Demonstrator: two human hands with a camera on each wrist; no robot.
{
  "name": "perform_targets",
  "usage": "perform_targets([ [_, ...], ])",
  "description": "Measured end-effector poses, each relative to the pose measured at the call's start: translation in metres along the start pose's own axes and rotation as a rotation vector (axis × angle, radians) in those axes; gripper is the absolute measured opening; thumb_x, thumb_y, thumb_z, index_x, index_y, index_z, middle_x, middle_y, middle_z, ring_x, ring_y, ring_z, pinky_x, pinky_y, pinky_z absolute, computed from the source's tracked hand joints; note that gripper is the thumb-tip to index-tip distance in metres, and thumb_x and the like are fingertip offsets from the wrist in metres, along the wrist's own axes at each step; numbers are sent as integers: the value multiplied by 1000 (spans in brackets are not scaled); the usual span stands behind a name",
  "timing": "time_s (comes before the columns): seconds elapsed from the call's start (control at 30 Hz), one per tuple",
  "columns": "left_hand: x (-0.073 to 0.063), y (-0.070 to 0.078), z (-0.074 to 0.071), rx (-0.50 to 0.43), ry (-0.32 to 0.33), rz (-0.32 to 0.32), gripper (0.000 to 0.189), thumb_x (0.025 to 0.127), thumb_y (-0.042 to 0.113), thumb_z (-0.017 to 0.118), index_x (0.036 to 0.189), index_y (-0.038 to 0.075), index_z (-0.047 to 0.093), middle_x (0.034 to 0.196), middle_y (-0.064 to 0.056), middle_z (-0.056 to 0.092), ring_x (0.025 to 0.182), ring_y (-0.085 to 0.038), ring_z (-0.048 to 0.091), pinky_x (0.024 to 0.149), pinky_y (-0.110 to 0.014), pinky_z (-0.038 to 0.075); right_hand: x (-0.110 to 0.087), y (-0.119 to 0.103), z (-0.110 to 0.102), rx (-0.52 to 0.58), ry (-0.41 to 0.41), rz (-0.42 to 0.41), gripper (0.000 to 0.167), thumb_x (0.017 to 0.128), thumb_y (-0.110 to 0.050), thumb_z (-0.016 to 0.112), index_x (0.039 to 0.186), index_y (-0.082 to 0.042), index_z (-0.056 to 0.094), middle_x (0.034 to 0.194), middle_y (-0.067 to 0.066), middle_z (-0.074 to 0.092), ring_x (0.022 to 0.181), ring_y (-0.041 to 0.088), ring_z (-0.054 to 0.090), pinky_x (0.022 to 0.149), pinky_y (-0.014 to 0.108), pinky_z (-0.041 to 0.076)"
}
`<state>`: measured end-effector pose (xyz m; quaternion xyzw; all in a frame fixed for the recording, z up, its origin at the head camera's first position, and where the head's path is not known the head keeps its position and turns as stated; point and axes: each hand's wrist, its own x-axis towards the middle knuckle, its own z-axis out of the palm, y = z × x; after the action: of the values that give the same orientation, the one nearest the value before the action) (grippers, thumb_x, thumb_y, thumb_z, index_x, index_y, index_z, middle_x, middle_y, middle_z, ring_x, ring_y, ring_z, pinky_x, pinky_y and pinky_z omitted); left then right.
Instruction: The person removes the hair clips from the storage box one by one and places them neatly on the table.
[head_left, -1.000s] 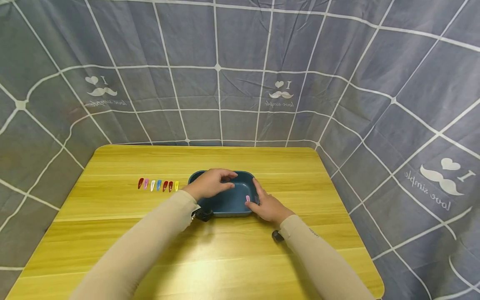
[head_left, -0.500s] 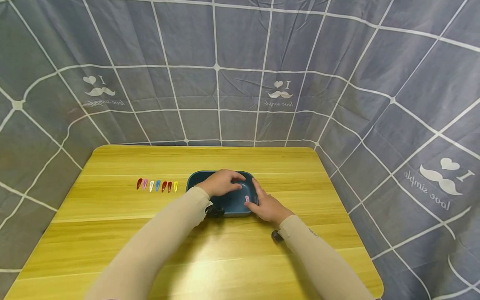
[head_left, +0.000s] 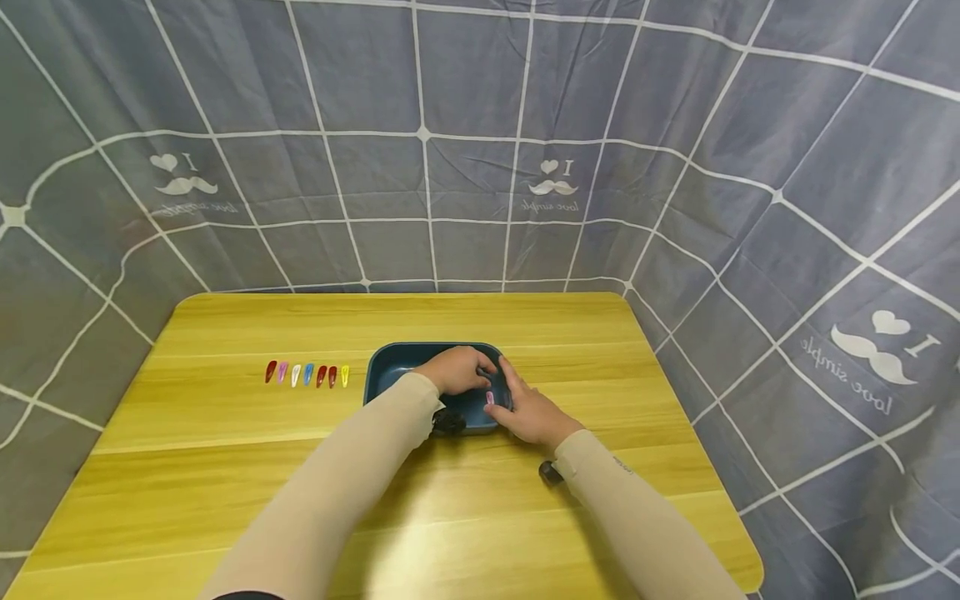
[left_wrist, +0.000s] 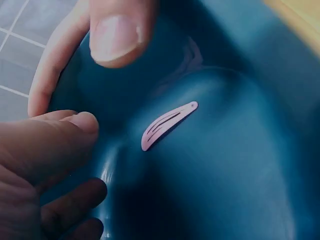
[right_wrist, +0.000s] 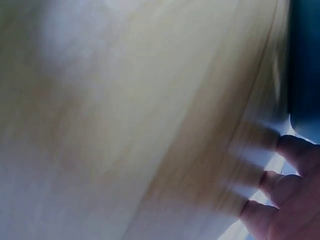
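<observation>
A pink snap hair clip [head_left: 490, 398] lies on the floor of a dark blue-green tray [head_left: 386, 371], near its right end. My left hand [head_left: 455, 369] reaches down into the tray, its fingers bent and holding nothing. In the left wrist view those fingertips stop short of the clip [left_wrist: 167, 125], with bare tray floor between. My right hand [head_left: 531, 414] grips the tray's right wall, thumb over the inside and fingers along the outside. The right wrist view shows several of its fingers [right_wrist: 287, 187] spread by the tray's outer side, close over the table.
To the left of the tray, several hair clips lie in a row on the wooden table [head_left: 225, 467]: dark red [head_left: 271, 372], pink [head_left: 282, 372], white [head_left: 296, 375], blue [head_left: 308, 374] and yellow [head_left: 345, 376]. A grey curtain [head_left: 360, 183] with white lines surrounds the table's back and sides.
My left hand has moved right and slightly down inside the tray, toward the pink hair clip. The right hand keeps its grip on the tray's wall. The head view has shifted slightly.
</observation>
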<state>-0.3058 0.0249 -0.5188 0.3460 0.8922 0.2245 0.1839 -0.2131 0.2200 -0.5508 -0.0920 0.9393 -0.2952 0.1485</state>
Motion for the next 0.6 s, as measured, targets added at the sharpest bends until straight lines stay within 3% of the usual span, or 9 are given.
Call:
perform_targets([
  [0.13, 7, 1, 0, 20, -15, -16, 32, 102, 21, 71, 134, 19, 74, 135, 1, 73, 130, -22, 65, 113, -43, 51, 0, 1, 0, 0, 1, -15, 94, 104, -60, 53, 168, -37, -12, 171, 19, 29, 148, 44, 46, 122, 59, 37],
  [0.33, 18, -5, 5, 54, -27, -14, 27, 100, 25, 74, 126, 19, 78, 128, 1, 76, 121, -21, 69, 108, -41, 54, -1, 2, 0, -4, 0, -17, 94, 104, -60, 52, 168, -36, -11, 173, 17, 26, 150, 42, 44, 124, 57, 35],
  [0.6, 15, -14, 16, -78, -38, -35, 30, 95, 18, 79, 125, 19, 79, 127, 3, 77, 126, -22, 67, 111, -42, 52, -2, 0, 0, -4, 3, -21, 94, 104, -61, 53, 169, -36, -9, 173, 18, 25, 153, 43, 39, 126, 60, 30],
])
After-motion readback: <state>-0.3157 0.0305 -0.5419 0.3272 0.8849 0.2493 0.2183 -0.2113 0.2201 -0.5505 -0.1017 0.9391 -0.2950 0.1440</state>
